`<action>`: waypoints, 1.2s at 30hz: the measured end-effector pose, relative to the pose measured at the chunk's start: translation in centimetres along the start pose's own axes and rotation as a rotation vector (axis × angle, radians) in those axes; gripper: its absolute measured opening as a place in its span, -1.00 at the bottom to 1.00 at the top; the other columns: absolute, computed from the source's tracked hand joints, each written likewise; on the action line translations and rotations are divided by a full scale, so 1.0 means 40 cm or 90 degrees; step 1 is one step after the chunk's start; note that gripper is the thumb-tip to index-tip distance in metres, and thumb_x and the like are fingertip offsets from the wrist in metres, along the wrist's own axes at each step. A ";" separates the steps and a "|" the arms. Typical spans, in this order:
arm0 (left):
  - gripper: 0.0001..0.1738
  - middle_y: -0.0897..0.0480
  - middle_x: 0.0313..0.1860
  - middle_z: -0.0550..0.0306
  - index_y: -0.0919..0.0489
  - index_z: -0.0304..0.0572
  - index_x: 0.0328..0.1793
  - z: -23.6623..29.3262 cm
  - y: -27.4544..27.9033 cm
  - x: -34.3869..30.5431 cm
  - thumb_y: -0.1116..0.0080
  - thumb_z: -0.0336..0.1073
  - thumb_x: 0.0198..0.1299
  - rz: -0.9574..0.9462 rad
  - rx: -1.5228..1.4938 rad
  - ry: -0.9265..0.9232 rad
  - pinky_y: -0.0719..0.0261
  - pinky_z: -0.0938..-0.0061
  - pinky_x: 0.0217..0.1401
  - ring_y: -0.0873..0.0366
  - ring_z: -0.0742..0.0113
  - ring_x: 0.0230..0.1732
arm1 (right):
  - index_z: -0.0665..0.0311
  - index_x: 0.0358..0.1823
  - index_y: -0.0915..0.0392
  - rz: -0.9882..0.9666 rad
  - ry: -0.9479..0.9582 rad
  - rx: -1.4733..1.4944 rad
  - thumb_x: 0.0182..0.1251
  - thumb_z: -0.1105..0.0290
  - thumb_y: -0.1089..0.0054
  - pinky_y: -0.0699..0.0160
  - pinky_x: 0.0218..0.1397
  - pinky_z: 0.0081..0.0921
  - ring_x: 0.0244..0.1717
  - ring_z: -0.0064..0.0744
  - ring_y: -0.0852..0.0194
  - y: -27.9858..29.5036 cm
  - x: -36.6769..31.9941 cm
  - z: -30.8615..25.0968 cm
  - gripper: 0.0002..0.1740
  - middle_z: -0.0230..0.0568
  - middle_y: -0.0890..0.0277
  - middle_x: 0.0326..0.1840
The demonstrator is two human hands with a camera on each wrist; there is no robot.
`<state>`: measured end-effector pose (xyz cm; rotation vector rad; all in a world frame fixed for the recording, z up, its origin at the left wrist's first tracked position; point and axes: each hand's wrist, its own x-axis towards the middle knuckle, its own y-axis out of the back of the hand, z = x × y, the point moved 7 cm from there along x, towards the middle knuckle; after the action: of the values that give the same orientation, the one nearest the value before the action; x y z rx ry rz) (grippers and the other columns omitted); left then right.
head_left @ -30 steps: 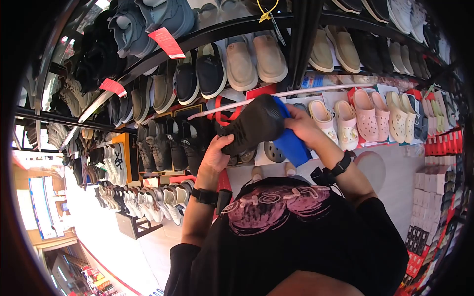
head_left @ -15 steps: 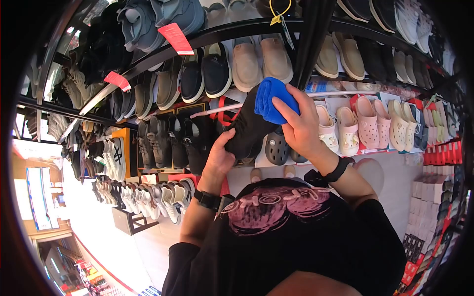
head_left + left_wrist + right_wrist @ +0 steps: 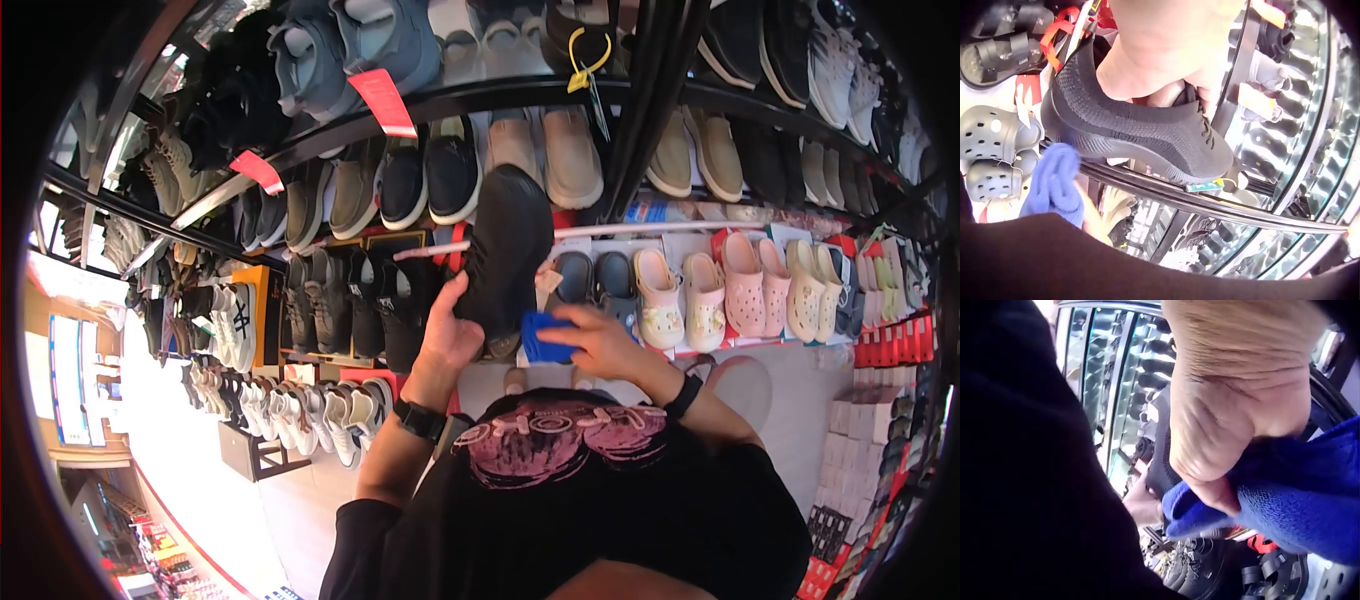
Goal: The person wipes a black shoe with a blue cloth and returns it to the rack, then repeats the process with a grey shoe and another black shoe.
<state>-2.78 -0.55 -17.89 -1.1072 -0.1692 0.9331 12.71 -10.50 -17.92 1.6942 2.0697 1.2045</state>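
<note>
My left hand (image 3: 448, 330) grips a black knit sneaker (image 3: 507, 250) and holds it up on end in front of the racks. In the left wrist view, that hand reaches into the opening of the sneaker (image 3: 1147, 134), with the laces toward the toe at the right. My right hand (image 3: 595, 340) pinches a blue cloth (image 3: 543, 340) by the sneaker's lower end. Seen from the left wrist, the cloth (image 3: 1057, 184) is right at the heel and sole. Folds of the cloth (image 3: 1297, 506) spread from under my right fingers in the right wrist view.
Racks with dark rails (image 3: 480, 95) full of shoes rise ahead. Behind the right hand stand grey clogs (image 3: 615, 285) and pink clogs (image 3: 742, 280) in a row. A pale pink bar (image 3: 650, 228) runs above them. A stool (image 3: 255, 450) is at the lower left.
The sneaker has swung from a slant to nearly upright. My right hand has brought the cloth from the sneaker's upper end down to its lower end. The head view has shifted slightly.
</note>
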 end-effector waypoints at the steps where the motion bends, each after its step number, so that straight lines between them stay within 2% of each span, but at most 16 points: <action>1: -0.42 -0.50 0.30 0.04 -0.41 -0.17 0.35 -0.001 0.006 -0.008 -0.11 -0.09 0.24 -0.001 0.001 0.013 -0.23 0.13 0.48 -0.41 0.09 0.34 | -0.04 0.13 -0.59 -0.106 -0.047 0.088 -0.05 0.59 -0.09 -0.46 0.15 -0.27 0.09 -0.05 -0.46 -0.028 -0.016 0.028 -0.39 -0.15 -0.47 0.05; 2: -0.41 -0.49 0.31 0.04 -0.40 -0.17 0.36 0.001 0.009 -0.017 -0.11 -0.09 0.24 -0.004 0.004 0.024 -0.21 0.12 0.48 -0.40 0.08 0.35 | -0.01 0.15 -0.57 -0.211 -0.092 0.174 -0.05 0.60 -0.07 -0.46 0.17 -0.31 0.10 -0.05 -0.47 -0.055 -0.031 0.051 -0.37 -0.13 -0.48 0.05; 4: -0.41 -0.49 0.31 0.04 -0.40 -0.19 0.36 -0.005 0.018 -0.033 -0.11 -0.09 0.25 0.035 -0.015 0.026 -0.19 0.09 0.49 -0.39 0.07 0.36 | 0.08 0.20 -0.54 -0.254 -0.100 0.313 -0.05 0.61 -0.07 -0.44 0.19 -0.39 0.12 -0.14 -0.50 -0.060 -0.033 0.049 -0.35 -0.11 -0.53 0.06; 6: -0.41 -0.48 0.32 0.00 -0.38 -0.22 0.37 0.001 0.007 -0.045 -0.11 -0.12 0.27 0.033 0.001 0.023 -0.23 0.09 0.47 -0.39 0.06 0.35 | 0.15 0.24 -0.50 -0.337 -0.284 0.418 0.00 0.58 -0.17 -0.40 0.22 -0.47 0.08 -0.39 -0.52 -0.039 -0.032 0.045 -0.36 -0.17 -0.58 0.11; 9: -0.40 -0.47 0.32 -0.04 -0.35 -0.27 0.38 0.028 -0.023 -0.053 -0.11 -0.14 0.27 -0.016 0.042 0.011 -0.27 0.10 0.45 -0.40 0.06 0.35 | 0.24 0.23 -0.49 -0.314 -0.277 0.467 0.04 0.57 -0.23 -0.41 0.21 -0.49 0.07 -0.43 -0.51 -0.025 -0.003 0.046 -0.39 -0.20 -0.57 0.11; 11: -0.36 -0.47 0.32 -0.07 -0.31 -0.30 0.40 0.050 -0.054 -0.060 -0.12 -0.14 0.26 -0.037 0.099 -0.002 -0.30 0.13 0.44 -0.42 0.07 0.34 | 0.34 0.25 -0.45 -0.281 -0.295 0.687 0.08 0.55 -0.24 -0.42 0.21 -0.50 0.07 -0.43 -0.50 -0.022 0.021 0.031 -0.40 -0.18 -0.57 0.10; 15: -0.36 -0.48 0.31 -0.07 -0.35 -0.29 0.37 0.122 -0.136 -0.067 -0.14 -0.09 0.24 -0.055 0.164 -0.011 -0.29 0.09 0.44 -0.43 0.06 0.33 | 0.37 0.30 -0.38 -0.308 -0.280 0.818 0.12 0.57 -0.19 -0.42 0.25 -0.45 0.10 -0.38 -0.50 -0.025 0.084 -0.008 -0.38 -0.14 -0.54 0.12; 17: -0.37 -0.46 0.33 -0.08 -0.34 -0.30 0.38 0.169 -0.168 -0.060 -0.09 -0.08 0.28 -0.061 0.187 -0.046 -0.27 0.08 0.45 -0.42 0.05 0.34 | 0.33 0.35 -0.30 -0.263 -0.327 0.975 0.15 0.56 -0.13 -0.43 0.28 -0.35 0.14 -0.28 -0.51 -0.019 0.122 -0.022 -0.35 -0.10 -0.50 0.16; 20: -0.43 -0.46 0.33 -0.06 -0.33 -0.30 0.37 0.242 -0.250 -0.058 -0.01 -0.11 0.35 -0.074 0.158 -0.115 -0.28 0.13 0.46 -0.41 0.06 0.34 | 0.30 0.36 -0.25 -0.203 -0.306 1.068 0.17 0.58 -0.08 -0.46 0.29 -0.29 0.15 -0.21 -0.52 -0.011 0.192 -0.028 -0.35 -0.08 -0.48 0.18; 22: -0.45 -0.45 0.34 -0.03 -0.35 -0.28 0.37 0.277 -0.329 -0.058 0.00 -0.11 0.36 -0.104 0.153 -0.142 -0.23 0.15 0.48 -0.38 0.09 0.36 | 0.33 0.36 -0.24 -0.192 -0.259 1.119 0.17 0.54 -0.07 -0.48 0.26 -0.26 0.15 -0.16 -0.53 -0.004 0.239 -0.035 -0.36 -0.01 -0.47 0.19; 25: -0.48 -0.46 0.32 -0.02 -0.37 -0.27 0.35 0.330 -0.429 -0.034 0.01 -0.11 0.37 -0.121 0.127 -0.227 -0.21 0.17 0.49 -0.37 0.10 0.36 | 0.45 0.30 -0.29 -0.216 -0.180 1.270 0.23 0.33 -0.02 -0.55 0.20 -0.18 0.11 -0.06 -0.55 0.059 0.304 -0.072 -0.40 0.12 -0.48 0.17; 26: -0.48 -0.47 0.31 -0.01 -0.38 -0.28 0.33 0.340 -0.457 -0.021 0.02 -0.09 0.38 -0.125 0.096 -0.215 -0.21 0.16 0.49 -0.38 0.10 0.35 | 0.45 0.30 -0.29 -0.218 -0.178 1.267 0.23 0.33 -0.02 -0.55 0.20 -0.18 0.11 -0.06 -0.55 0.076 0.325 -0.075 -0.40 0.12 -0.48 0.17; 28: -0.50 -0.49 0.28 -0.02 -0.40 -0.30 0.28 0.381 -0.509 0.006 0.00 -0.08 0.38 -0.167 0.094 -0.259 -0.27 0.17 0.46 -0.40 0.11 0.31 | 0.43 0.38 -0.20 -0.137 -0.211 1.253 0.16 0.29 -0.04 -0.52 0.22 -0.28 0.16 -0.19 -0.51 0.113 0.370 -0.058 -0.27 0.00 -0.36 0.33; 32: -0.59 -0.55 0.18 -0.06 -0.47 -0.34 0.16 0.446 -0.572 0.099 -0.09 -0.17 0.35 -0.174 0.031 -0.313 -0.33 0.27 0.43 -0.47 0.14 0.24 | 0.43 0.39 -0.19 -0.083 -0.157 1.251 0.26 0.26 0.01 -0.46 0.28 -0.33 0.15 -0.25 -0.51 0.195 0.451 -0.034 -0.31 -0.02 -0.36 0.33; 36: -0.64 -0.53 0.08 -0.05 -0.42 -0.36 0.10 0.469 -0.640 0.186 -0.16 -0.29 0.29 -0.192 -0.024 -0.331 -0.36 0.25 0.41 -0.46 0.09 0.17 | 0.42 0.28 -0.36 -0.042 -0.137 1.240 0.31 0.19 0.04 -0.54 0.14 -0.37 0.01 -0.27 -0.58 0.276 0.503 -0.052 -0.41 -0.06 -0.54 0.12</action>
<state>5.88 14.51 9.70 -0.8242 -0.7616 0.9283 12.98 6.54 -2.44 1.7273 2.9964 -1.6622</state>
